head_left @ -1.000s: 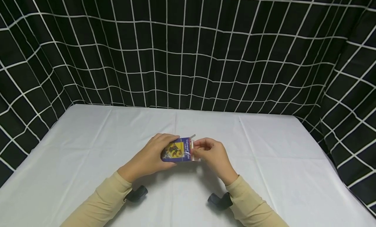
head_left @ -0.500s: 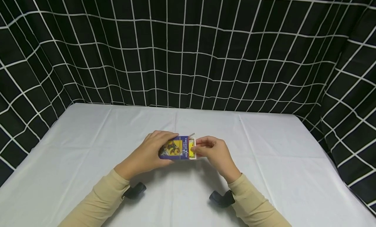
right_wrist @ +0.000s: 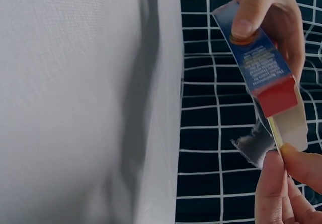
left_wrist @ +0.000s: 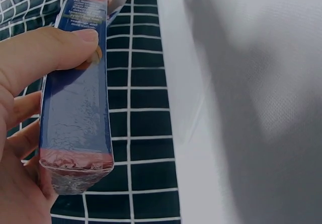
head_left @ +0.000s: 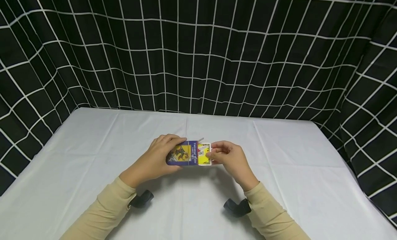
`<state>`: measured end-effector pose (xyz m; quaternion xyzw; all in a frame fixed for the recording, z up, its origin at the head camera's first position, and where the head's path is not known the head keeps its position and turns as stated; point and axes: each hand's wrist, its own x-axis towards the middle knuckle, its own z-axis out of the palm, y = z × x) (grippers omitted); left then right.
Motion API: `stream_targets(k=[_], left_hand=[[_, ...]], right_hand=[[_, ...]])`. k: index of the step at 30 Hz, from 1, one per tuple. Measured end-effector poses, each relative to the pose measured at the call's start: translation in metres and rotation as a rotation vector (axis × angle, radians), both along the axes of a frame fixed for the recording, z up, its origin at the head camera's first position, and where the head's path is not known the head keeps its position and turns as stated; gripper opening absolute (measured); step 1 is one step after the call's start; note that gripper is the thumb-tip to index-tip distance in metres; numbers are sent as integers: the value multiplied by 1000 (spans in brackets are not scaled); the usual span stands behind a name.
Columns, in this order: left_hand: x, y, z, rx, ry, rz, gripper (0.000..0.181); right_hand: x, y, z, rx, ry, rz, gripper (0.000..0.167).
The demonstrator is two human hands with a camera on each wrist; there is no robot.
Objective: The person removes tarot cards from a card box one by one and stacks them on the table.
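My left hand (head_left: 152,160) grips a blue tarot deck box (head_left: 182,153) above the white table, its thumb on the narrow side in the left wrist view. Crumpled clear film wraps the box's near end (left_wrist: 75,166) there. From the right end, a yellow-faced tarot card (head_left: 203,154) with a white border sticks partway out. Thumb and fingers of my right hand (head_left: 231,160) pinch its outer edge. The right wrist view shows it edge-on as thin, beside an open pale flap (right_wrist: 293,126) and loose clear film (right_wrist: 254,144). Whether several cards are pinched is unclear.
A white cloth with fold creases covers the table (head_left: 93,147). Black curtains with a white grid (head_left: 198,60) stand behind it and at both sides. Dark wrist-worn devices (head_left: 237,208) hang below both sleeves.
My right hand has drawn the yellow card rightward, so more of it shows outside the box. The left hand and box have shifted slightly left and away from me.
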<state>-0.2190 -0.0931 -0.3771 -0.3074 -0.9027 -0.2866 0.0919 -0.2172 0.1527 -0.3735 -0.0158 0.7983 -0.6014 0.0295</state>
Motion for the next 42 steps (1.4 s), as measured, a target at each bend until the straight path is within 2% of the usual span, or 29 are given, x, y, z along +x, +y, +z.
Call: stream_targets(k=[4, 8, 17, 24, 33, 42], left_hand=[[0, -1, 1, -3, 1, 7, 77], [0, -1, 1, -5, 4, 10, 77], [-1, -1, 0, 4, 4, 2, 77], [-1, 0, 1, 9, -24, -10, 76], [-1, 0, 1, 26, -12, 12, 77], [0, -3, 3, 49, -17, 4, 76]], right_hand=[[0, 4, 2, -2, 10, 33, 45], [-1, 7, 4, -2, 10, 54, 46], [-3, 10, 5, -24, 19, 46, 39], [-6, 15, 6, 12, 44, 38, 34], [-8, 27, 14, 59, 42, 51, 31], [-13, 42, 21, 128, 20, 51, 29]])
